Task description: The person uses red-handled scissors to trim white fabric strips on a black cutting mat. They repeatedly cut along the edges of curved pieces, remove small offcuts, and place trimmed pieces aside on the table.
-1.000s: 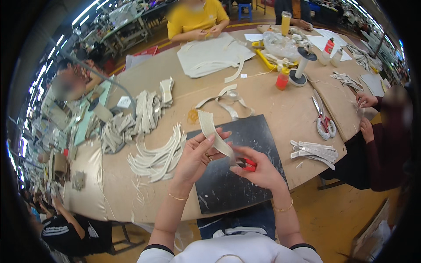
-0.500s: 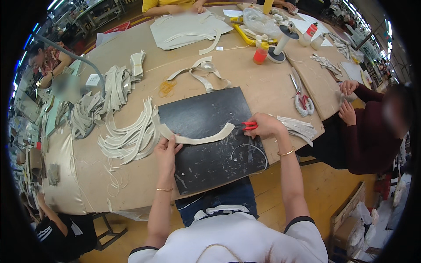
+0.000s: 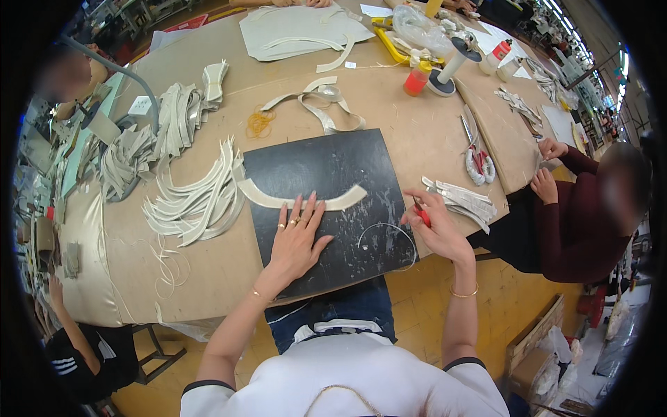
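On a dark board (image 3: 326, 267) in front of me lies a curved off-white fabric strip (image 3: 347, 199). The fingers of my left hand (image 3: 295, 240) are stretched out flat over the middle of this strip, pressing it to the board. My right hand (image 3: 441, 226) is closed around red-handled thread snips (image 3: 422, 214) above the board's right edge; their blades are mostly hidden. A thin white trimmed sliver (image 3: 389, 224) curls on the board between my two hands.
Left of the board are a pile of loose strips (image 3: 198, 205) and stacked strip bundles (image 3: 177, 128). Another bundle (image 3: 462, 201) and large scissors (image 3: 476, 160) lie to the right. Farther back are a red bottle (image 3: 417, 80) and a spool (image 3: 455, 66). A co-worker (image 3: 583, 208) sits at right.
My left hand has gone from pinching the strip's left end to lying flat on its middle. The strip now rests on the board. My right hand with the snips has drawn away from its right end.
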### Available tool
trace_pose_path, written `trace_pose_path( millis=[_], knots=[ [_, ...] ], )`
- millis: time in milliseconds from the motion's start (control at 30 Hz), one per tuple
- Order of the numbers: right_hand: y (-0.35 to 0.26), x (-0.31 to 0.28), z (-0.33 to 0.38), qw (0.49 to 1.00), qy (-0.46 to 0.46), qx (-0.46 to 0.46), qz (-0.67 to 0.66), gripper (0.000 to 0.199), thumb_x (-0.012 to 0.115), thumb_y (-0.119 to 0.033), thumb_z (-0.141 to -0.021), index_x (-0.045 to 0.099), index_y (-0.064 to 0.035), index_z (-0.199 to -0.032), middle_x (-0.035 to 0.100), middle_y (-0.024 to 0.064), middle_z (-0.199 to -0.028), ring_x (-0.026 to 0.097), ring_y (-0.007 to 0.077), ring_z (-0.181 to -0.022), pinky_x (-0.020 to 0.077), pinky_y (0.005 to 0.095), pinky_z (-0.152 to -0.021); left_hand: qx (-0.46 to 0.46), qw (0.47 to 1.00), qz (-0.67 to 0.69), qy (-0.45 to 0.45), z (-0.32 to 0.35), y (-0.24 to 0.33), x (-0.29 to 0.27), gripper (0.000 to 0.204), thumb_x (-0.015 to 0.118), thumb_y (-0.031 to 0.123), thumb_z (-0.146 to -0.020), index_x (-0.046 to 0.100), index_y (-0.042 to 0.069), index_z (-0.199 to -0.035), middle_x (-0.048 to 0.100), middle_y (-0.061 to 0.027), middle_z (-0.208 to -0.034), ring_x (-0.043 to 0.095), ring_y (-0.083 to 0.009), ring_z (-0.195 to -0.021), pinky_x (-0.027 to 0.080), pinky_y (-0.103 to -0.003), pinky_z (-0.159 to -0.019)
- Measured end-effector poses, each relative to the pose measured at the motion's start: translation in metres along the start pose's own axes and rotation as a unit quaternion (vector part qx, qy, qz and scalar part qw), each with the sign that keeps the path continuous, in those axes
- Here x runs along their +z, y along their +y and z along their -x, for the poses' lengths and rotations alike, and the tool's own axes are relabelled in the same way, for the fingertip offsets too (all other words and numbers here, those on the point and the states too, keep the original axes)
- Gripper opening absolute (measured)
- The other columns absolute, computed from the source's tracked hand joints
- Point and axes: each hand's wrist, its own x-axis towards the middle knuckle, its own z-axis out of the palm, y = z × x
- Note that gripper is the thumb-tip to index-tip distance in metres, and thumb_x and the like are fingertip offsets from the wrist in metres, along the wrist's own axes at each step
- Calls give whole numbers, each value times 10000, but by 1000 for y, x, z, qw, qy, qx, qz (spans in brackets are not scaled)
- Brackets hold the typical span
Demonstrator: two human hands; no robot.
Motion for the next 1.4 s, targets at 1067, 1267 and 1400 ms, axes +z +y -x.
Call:
trace_pose_path(
  millis=[1067, 1267, 1400],
  knots=[
    [-11, 14, 8, 985, -38, 99, 133, 358, 803, -281, -786, 651, -87, -1046, 598, 91, -1063, 650, 317, -835, 527, 416, -727, -55, 994, 64, 71, -11, 46, 27, 629, 513, 376, -995, 359, 53, -1513, 246, -190, -1606, 212, -390, -1485, 122, -517, -1201],
    [-8, 37, 10, 979, -98, 123, 131, 242, 705, -15, -784, 632, -55, -1011, 587, 121, -1029, 625, 351, -919, 505, 423, -776, -73, 995, 33, 59, 2, 14, 11, 617, 531, 366, -990, 383, 50, -1499, 264, -196, -1598, 218, -399, -1482, 171, -543, -1186],
    [-10, 45, 28, 981, -47, 116, 150, 229, 671, -12, -806, 606, -64, -1019, 589, 115, -1034, 628, 366, -850, 512, 443, -745, -65, 997, -10, 47, 2, 5, 15, 668, 520, 418, -985, 354, 37, -1508, 278, -208, -1588, 225, -409, -1475, 166, -560, -1184]
  ],
)
